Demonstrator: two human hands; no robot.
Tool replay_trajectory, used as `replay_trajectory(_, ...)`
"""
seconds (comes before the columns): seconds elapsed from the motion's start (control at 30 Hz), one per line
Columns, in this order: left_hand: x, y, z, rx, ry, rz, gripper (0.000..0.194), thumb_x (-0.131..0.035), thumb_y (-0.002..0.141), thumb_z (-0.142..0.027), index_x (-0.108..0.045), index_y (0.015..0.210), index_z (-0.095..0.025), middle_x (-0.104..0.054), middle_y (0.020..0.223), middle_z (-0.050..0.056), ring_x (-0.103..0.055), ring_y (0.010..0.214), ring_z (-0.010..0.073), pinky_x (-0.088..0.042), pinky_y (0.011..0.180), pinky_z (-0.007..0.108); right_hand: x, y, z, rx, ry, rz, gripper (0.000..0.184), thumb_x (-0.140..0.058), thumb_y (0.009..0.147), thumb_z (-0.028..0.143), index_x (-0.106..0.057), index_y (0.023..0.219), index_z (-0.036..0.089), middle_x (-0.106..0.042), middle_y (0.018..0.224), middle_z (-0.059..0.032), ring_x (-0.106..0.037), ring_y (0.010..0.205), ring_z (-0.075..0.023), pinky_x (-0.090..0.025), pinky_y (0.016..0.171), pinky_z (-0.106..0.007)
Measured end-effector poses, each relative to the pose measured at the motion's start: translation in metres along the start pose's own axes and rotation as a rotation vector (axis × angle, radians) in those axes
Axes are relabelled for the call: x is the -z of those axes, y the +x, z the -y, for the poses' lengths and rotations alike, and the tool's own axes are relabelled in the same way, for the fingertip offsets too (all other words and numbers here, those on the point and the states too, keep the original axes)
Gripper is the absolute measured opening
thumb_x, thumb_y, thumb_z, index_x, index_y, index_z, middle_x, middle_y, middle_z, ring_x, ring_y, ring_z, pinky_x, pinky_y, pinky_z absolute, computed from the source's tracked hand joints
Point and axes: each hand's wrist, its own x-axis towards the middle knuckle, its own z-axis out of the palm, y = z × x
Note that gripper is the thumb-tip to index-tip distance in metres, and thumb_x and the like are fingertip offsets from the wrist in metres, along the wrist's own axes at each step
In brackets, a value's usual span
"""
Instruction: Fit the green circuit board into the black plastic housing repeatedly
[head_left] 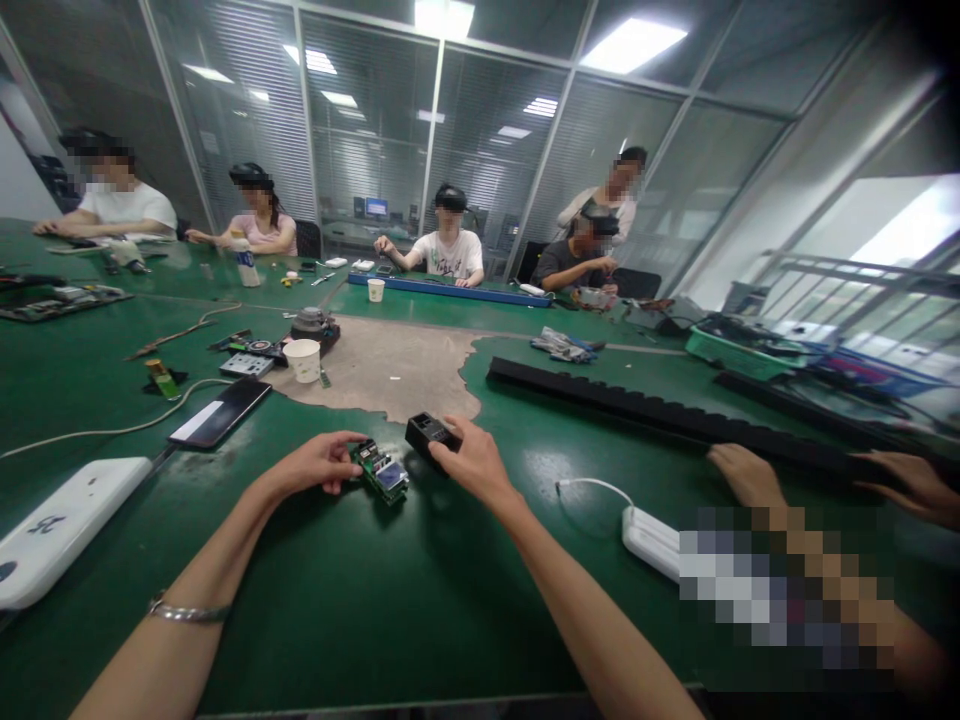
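Note:
Pinched in the fingers of my left hand [330, 463] is a small green circuit board assembly [384, 475] with metal and dark components on it. It is held just over the green table. My right hand [476, 460] grips a black rectangular plastic case [429, 435], tilted, with openings in its far end. The case and the board are close together but apart. Which part of the case faces the board is partly hidden by my right fingers.
A phone [221, 412], a white power bank [71, 530] and a paper cup [302, 360] stand to the left. A long black strip [600, 395] lies at the right, near a neighbour's hands [746, 475]. A white device with a cable [649, 540] sits at right. Several people sit opposite.

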Motion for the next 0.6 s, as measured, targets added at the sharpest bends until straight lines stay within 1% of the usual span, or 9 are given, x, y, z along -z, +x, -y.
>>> replay_trajectory(0.1, 0.000, 0.000, 0.000, 0.001, 0.004, -0.005, 0.074, -0.070, 0.076, -0.038, -0.037, 0.139, -0.015, -0.058, 0.072, -0.003, -0.056, 0.049, 0.0110, -0.042, 0.046, 0.023, -0.006, -0.004, -0.021, -0.079, 0.025, 0.053, 0.050, -0.065, 0.073, 0.034, -0.061, 0.121, 0.019, -0.069, 0.111, -0.0086, -0.064, 0.104, -0.0256, -0.049, 0.091, -0.034)
replay_trajectory(0.17, 0.000, 0.000, 0.000, 0.005, 0.007, -0.002, 0.074, -0.069, 0.076, -0.038, -0.037, 0.139, -0.015, -0.058, 0.072, -0.003, -0.056, 0.049, 0.0107, -0.042, 0.047, 0.023, -0.010, -0.006, -0.029, -0.092, 0.052, 0.063, 0.053, -0.067, 0.072, 0.037, -0.061, 0.121, 0.019, -0.068, 0.113, -0.0093, -0.063, 0.105, -0.0263, -0.048, 0.092, -0.035)
replay_trajectory(0.27, 0.000, 0.000, 0.000, 0.012, 0.017, 0.002, 0.073, -0.069, 0.076, -0.038, -0.037, 0.139, -0.016, -0.058, 0.073, -0.003, -0.056, 0.050, 0.0107, -0.042, 0.047, 0.023, -0.011, -0.006, -0.034, -0.083, 0.148, 0.023, 0.051, -0.065, 0.076, 0.042, -0.061, 0.121, 0.017, -0.069, 0.108, -0.0100, -0.065, 0.101, -0.0242, -0.050, 0.090, -0.036)
replay_trajectory(0.37, 0.001, 0.001, 0.001, 0.010, 0.022, 0.004, 0.072, -0.069, 0.077, -0.038, -0.037, 0.138, -0.016, -0.058, 0.073, -0.003, -0.057, 0.050, 0.0108, -0.042, 0.047, 0.023, -0.007, -0.005, -0.035, -0.072, 0.262, -0.049, 0.047, -0.061, 0.081, 0.041, -0.060, 0.121, 0.017, -0.070, 0.105, -0.0097, -0.067, 0.096, -0.0209, -0.052, 0.085, -0.034)
replay_trajectory(0.47, 0.001, 0.003, 0.003, 0.009, 0.017, 0.006, 0.072, -0.068, 0.078, -0.037, -0.036, 0.139, -0.016, -0.058, 0.072, -0.003, -0.057, 0.050, 0.0112, -0.042, 0.046, 0.023, -0.004, -0.009, -0.037, -0.023, 0.243, -0.043, 0.050, -0.062, 0.080, 0.040, -0.058, 0.124, 0.018, -0.068, 0.111, -0.0096, -0.065, 0.098, -0.0210, -0.051, 0.086, -0.036)
replay_trajectory(0.53, 0.001, 0.004, 0.005, 0.012, 0.020, 0.004, 0.072, -0.069, 0.078, -0.038, -0.036, 0.139, -0.016, -0.058, 0.071, -0.003, -0.057, 0.049, 0.0114, -0.042, 0.046, 0.023, -0.005, -0.013, -0.038, 0.045, 0.160, -0.012, 0.055, -0.066, 0.076, 0.039, -0.057, 0.126, 0.019, -0.065, 0.117, -0.0099, -0.063, 0.105, -0.0227, -0.048, 0.092, -0.039)
replay_trajectory(0.6, 0.001, 0.005, 0.006, 0.011, 0.025, 0.006, 0.073, -0.068, 0.078, -0.039, -0.036, 0.139, -0.016, -0.058, 0.071, -0.003, -0.057, 0.049, 0.0116, -0.042, 0.045, 0.023, -0.007, -0.017, -0.037, 0.116, 0.079, 0.001, 0.056, -0.067, 0.073, 0.034, -0.058, 0.125, 0.018, -0.063, 0.121, -0.0100, -0.059, 0.111, -0.0238, -0.044, 0.098, -0.040)
